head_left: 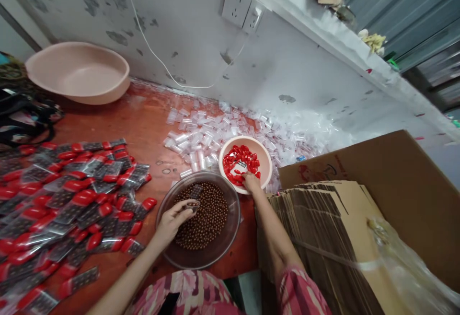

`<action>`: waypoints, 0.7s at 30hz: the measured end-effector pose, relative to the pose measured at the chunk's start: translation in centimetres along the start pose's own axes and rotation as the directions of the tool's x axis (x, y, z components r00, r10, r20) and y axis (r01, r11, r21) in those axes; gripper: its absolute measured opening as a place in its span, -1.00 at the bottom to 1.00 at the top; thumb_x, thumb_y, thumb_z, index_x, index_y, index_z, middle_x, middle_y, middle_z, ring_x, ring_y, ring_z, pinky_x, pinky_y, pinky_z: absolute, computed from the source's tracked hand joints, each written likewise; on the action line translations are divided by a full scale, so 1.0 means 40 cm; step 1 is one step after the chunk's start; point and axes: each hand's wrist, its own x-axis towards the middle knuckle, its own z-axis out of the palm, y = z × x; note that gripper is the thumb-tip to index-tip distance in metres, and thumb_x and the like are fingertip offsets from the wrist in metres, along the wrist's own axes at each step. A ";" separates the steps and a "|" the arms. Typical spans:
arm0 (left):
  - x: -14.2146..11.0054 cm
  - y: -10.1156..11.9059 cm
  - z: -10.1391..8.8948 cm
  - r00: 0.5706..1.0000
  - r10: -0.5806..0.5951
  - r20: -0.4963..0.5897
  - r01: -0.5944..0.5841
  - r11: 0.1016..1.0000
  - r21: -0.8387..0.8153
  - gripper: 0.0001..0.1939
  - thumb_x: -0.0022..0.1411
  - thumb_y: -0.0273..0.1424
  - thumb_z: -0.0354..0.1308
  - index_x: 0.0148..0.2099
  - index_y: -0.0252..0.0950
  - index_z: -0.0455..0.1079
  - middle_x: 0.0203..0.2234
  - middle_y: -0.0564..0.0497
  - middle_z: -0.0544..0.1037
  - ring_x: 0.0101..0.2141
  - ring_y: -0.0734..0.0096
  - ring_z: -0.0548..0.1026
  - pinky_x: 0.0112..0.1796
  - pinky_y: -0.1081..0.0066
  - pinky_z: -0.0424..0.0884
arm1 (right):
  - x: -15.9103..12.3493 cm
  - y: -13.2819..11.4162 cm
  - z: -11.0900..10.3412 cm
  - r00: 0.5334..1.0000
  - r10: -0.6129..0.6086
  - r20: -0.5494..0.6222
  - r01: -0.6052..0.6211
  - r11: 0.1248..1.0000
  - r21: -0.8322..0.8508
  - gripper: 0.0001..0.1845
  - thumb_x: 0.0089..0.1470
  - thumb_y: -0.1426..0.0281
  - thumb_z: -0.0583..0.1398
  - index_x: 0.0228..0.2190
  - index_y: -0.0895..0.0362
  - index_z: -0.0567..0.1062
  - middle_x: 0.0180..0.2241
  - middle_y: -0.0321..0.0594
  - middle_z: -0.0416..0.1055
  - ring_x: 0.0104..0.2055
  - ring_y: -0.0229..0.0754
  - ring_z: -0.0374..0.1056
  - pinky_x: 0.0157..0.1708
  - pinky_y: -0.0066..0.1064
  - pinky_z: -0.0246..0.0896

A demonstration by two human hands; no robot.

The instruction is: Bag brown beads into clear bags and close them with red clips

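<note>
My left hand [177,217] pinches a small clear plastic box [193,205] with dark balls in it, over the wide see-through bowl [235,216]. Shiny brown balls [208,228] fill much of this bowl, and another small clear box [196,191] lies on them. To the right, my right hand [251,181] reaches into a cream bowl [265,164] of red plastic caps [247,154]. Its fingers are bent down among the caps; what they hold, if anything, is hidden. A small white-and-black label piece [240,167] lies on the caps.
Filled clear boxes with red caps [75,204] are heaped on the left of the red tabletop [143,128]. Clear plastic boxes [201,137] pile along the wall. A pink basin [82,73] stands back left. Folded cardboard [316,228] and a large carton [388,176] are at right.
</note>
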 end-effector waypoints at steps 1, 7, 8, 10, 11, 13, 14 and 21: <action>0.004 0.000 0.004 1.000 -0.005 0.000 0.005 1.000 0.005 -0.68 -0.04 -0.30 0.21 -0.18 -0.29 0.43 -0.25 -0.02 0.52 -0.23 0.25 0.47 -0.13 0.23 0.40 | 0.006 0.002 0.004 1.000 -0.005 0.009 0.005 1.000 -0.011 -0.71 -0.01 0.48 0.06 -0.21 0.08 0.43 -0.13 -0.11 0.34 -0.12 -0.14 0.27 -0.22 -0.38 0.10; 0.016 0.000 0.016 1.000 -0.001 -0.018 0.001 1.000 0.001 -0.66 -0.05 -0.28 0.22 -0.18 -0.29 0.43 -0.25 -0.03 0.52 -0.21 0.22 0.46 -0.15 0.22 0.41 | 0.023 0.007 0.008 1.000 -0.018 -0.003 0.018 1.000 -0.010 -0.78 -0.04 0.41 0.11 -0.28 0.12 0.42 -0.19 -0.13 0.38 -0.16 -0.16 0.28 -0.24 -0.42 0.09; 0.016 -0.002 0.015 1.000 -0.001 -0.016 0.001 1.000 -0.006 -0.66 -0.05 -0.29 0.21 -0.18 -0.29 0.42 -0.24 -0.03 0.52 -0.20 0.22 0.46 -0.15 0.22 0.41 | 0.021 0.007 0.009 1.000 -0.019 -0.018 0.020 1.000 0.002 -0.79 -0.05 0.40 0.12 -0.29 0.14 0.42 -0.21 -0.12 0.38 -0.17 -0.15 0.29 -0.25 -0.42 0.09; 0.014 -0.006 0.011 1.000 0.000 -0.017 0.000 1.000 -0.028 -0.66 -0.04 -0.30 0.21 -0.17 -0.29 0.42 -0.25 -0.02 0.52 -0.20 0.23 0.46 -0.14 0.21 0.40 | 0.013 0.003 0.009 0.998 -0.015 -0.053 0.017 0.999 0.035 -0.79 -0.06 0.38 0.13 -0.31 0.16 0.41 -0.28 -0.12 0.41 -0.24 -0.15 0.31 -0.30 -0.43 0.10; 0.012 -0.007 0.010 1.000 0.001 -0.019 -0.001 0.999 -0.039 -0.66 -0.04 -0.31 0.21 -0.17 -0.29 0.41 -0.26 -0.02 0.52 -0.21 0.24 0.46 -0.14 0.20 0.40 | 0.006 0.000 0.008 0.997 -0.012 -0.074 0.016 0.998 0.055 -0.79 -0.06 0.37 0.12 -0.31 0.16 0.41 -0.33 -0.13 0.42 -0.27 -0.16 0.32 -0.32 -0.43 0.11; 0.007 -0.003 0.010 1.000 0.007 -0.025 -0.008 0.999 -0.044 -0.66 -0.03 -0.30 0.21 -0.16 -0.30 0.41 -0.26 -0.02 0.52 -0.21 0.23 0.46 -0.14 0.20 0.40 | -0.014 -0.011 0.001 0.992 -0.016 -0.124 0.029 0.994 0.104 -0.77 -0.04 0.34 0.09 -0.30 0.17 0.40 -0.37 -0.17 0.42 -0.33 -0.19 0.32 -0.35 -0.44 0.12; 0.003 0.002 0.012 1.000 0.014 -0.026 -0.015 1.000 -0.028 -0.66 -0.03 -0.29 0.20 -0.16 -0.30 0.41 -0.26 -0.03 0.52 -0.21 0.23 0.46 -0.14 0.20 0.40 | -0.028 -0.019 -0.005 0.988 -0.030 -0.153 0.050 0.990 0.129 -0.76 -0.03 0.34 0.08 -0.28 0.16 0.39 -0.36 -0.18 0.42 -0.33 -0.20 0.32 -0.34 -0.45 0.13; -0.023 0.072 0.074 0.978 0.187 0.086 -0.198 0.971 0.137 -0.65 0.06 -0.28 0.11 -0.09 -0.27 0.39 -0.04 -0.09 0.41 -0.01 0.20 0.32 0.03 0.24 0.15 | -0.198 -0.128 -0.077 0.838 -0.411 -0.358 0.524 0.789 0.321 -0.74 -0.02 0.41 0.08 -0.22 0.11 0.40 -0.27 -0.20 0.35 -0.22 -0.22 0.26 -0.19 -0.42 0.13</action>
